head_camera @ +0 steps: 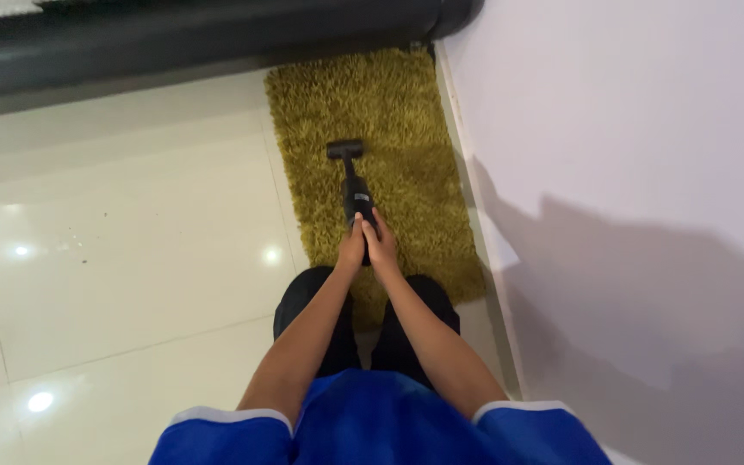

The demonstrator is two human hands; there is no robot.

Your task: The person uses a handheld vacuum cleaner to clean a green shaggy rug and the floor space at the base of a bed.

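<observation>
Blue white-trimmed short sleeves (226, 435), black trousers (299, 301)

vacuum handle (365, 226): hidden from us by both hands | rug (372, 129): our legs cover its near end | sofa (174, 34): cut off at top

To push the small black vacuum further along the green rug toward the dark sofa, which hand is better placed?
The right hand, probably. It wraps the vacuum body higher up, nearer the nozzle, in line with the rug. The left hand grips beside it, slightly lower.

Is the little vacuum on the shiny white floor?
No, the handheld vacuum, gripped by both hands, sits on the shaggy green rug.
</observation>
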